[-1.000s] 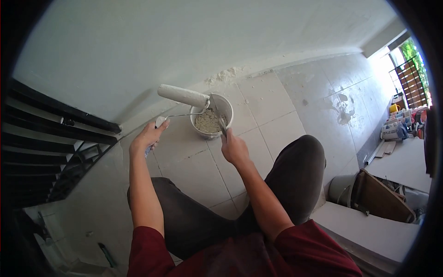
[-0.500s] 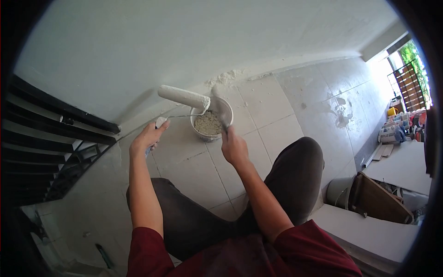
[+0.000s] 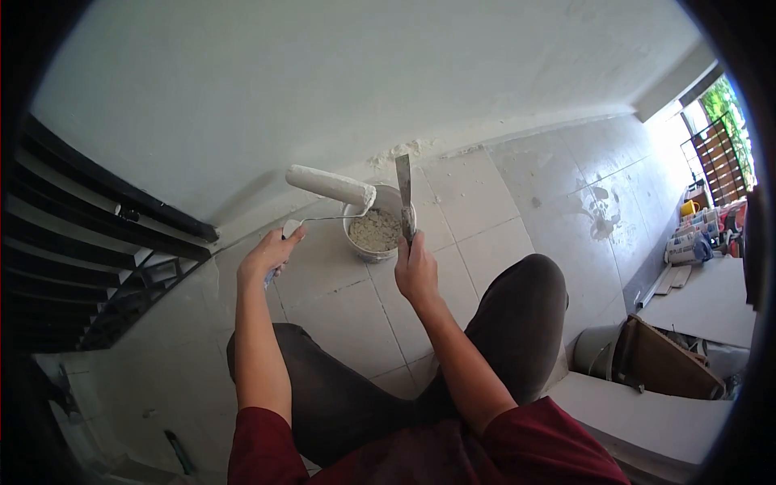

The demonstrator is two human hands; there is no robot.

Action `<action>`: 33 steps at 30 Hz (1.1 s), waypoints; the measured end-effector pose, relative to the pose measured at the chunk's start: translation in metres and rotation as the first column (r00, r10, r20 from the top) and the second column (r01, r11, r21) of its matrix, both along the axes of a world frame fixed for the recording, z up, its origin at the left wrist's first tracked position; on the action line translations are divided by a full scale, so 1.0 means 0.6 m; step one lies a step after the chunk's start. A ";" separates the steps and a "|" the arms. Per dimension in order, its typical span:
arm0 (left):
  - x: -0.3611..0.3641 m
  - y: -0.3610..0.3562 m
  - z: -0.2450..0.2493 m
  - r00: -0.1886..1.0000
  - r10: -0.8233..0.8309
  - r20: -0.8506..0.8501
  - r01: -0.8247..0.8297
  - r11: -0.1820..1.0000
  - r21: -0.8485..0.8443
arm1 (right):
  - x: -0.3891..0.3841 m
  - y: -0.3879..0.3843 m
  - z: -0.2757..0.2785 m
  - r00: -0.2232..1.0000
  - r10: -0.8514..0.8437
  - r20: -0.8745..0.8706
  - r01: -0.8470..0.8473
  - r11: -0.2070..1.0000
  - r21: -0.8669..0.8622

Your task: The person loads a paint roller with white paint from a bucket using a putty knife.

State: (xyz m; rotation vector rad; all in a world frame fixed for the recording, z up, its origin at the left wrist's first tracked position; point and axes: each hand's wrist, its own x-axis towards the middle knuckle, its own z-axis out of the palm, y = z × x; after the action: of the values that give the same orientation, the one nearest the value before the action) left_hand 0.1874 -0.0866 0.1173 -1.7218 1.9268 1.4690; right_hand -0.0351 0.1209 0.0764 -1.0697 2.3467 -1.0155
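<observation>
My left hand (image 3: pixel 269 255) is closed around the handle of a paint roller (image 3: pixel 330 185). The roller's white sleeve is held over the left rim of a bucket (image 3: pixel 372 255), its far end pointing to the wall. Crumbly, off-white material (image 3: pixel 377 231) lies inside the bucket, which stands on the tiles in front of my knees. My right hand (image 3: pixel 417 271) grips a scraper (image 3: pixel 405 187) by its handle, with the flat metal blade pointing up over the bucket's right side. The blade is apart from the roller sleeve.
Behind the bucket runs a pale wall (image 3: pixel 323 89), with white debris (image 3: pixel 402 151) along its foot. Black metal bars (image 3: pixel 97 218) stand at the left. On the right are a grey bucket (image 3: pixel 594 352), a brown wooden piece (image 3: pixel 663 356) and several stored items.
The scraper, blurred beside the roller's end before, has moved right and now shows sharply with its blade up. The roller and bucket appear slightly lower and farther right in view.
</observation>
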 end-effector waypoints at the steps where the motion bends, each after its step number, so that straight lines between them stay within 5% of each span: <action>1: 0.001 0.002 -0.004 1.000 0.012 -0.020 -0.012 1.000 0.027 | 0.001 0.004 0.000 0.999 -0.022 0.024 0.022 1.000 -0.014; 7: 0.013 -0.001 -0.037 0.991 0.105 -0.083 -0.088 0.977 0.193 | 0.011 0.005 -0.049 0.984 0.073 0.161 -0.024 0.957 -0.288; 17: 0.015 0.025 -0.055 0.977 0.155 -0.143 -0.123 0.969 0.213 | 0.018 -0.008 -0.065 0.989 0.067 0.135 -0.033 0.971 -0.239; 19: 0.014 0.028 -0.053 0.979 0.141 -0.146 -0.109 0.972 0.206 | 0.005 -0.023 -0.062 0.797 0.072 0.600 -0.002 0.993 -0.116; 20: 0.016 0.029 -0.056 0.980 0.139 -0.143 -0.108 0.973 0.205 | 0.001 -0.023 -0.060 0.795 0.071 0.602 0.000 0.993 -0.117; 22: 0.023 0.028 -0.064 0.980 0.123 -0.155 -0.091 0.976 0.199 | 0.003 -0.022 -0.018 0.413 0.004 0.911 0.076 0.996 -0.038; 23: 0.027 0.030 -0.065 0.981 0.120 -0.151 -0.089 0.976 0.199 | 0.004 -0.023 -0.018 0.410 0.002 0.912 0.079 0.996 -0.038; 25: 0.029 0.033 -0.057 0.975 0.138 -0.175 -0.095 0.967 0.235 | 0.012 -0.031 -0.028 0.628 -0.017 0.778 0.008 1.000 0.016; 26: 0.031 0.034 -0.052 0.976 0.136 -0.171 -0.093 0.967 0.236 | 0.018 -0.032 -0.048 0.625 -0.020 0.780 0.010 1.000 0.017; 27: 0.032 0.038 -0.033 0.985 0.116 -0.126 -0.086 0.971 0.221 | 0.027 -0.033 -0.061 0.906 0.044 0.421 -0.030 0.999 -0.039; 28: 0.032 0.039 -0.021 0.992 0.095 -0.081 -0.077 0.976 0.206 | 0.032 -0.033 -0.073 0.996 0.090 -0.029 -0.091 0.993 -0.070; 29: 0.036 0.040 -0.019 0.993 0.092 -0.075 -0.074 0.976 0.207 | 0.034 -0.030 -0.086 0.996 0.086 -0.023 -0.087 0.994 -0.070; 31: 0.044 0.040 -0.015 0.993 0.082 -0.085 -0.063 0.976 0.206 | 0.036 -0.035 -0.024 0.983 0.118 0.142 -0.152 0.955 0.255; 33: 0.046 0.039 -0.021 0.995 0.078 -0.064 -0.065 0.980 0.188 | 0.031 -0.039 -0.033 0.985 0.107 0.137 -0.143 0.946 0.290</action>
State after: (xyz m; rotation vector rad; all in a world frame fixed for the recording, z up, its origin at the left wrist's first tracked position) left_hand 0.2150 -0.0632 0.1048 -1.6932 1.7130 1.6982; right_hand -0.0165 0.0976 0.0567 -0.9952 2.2149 -0.6328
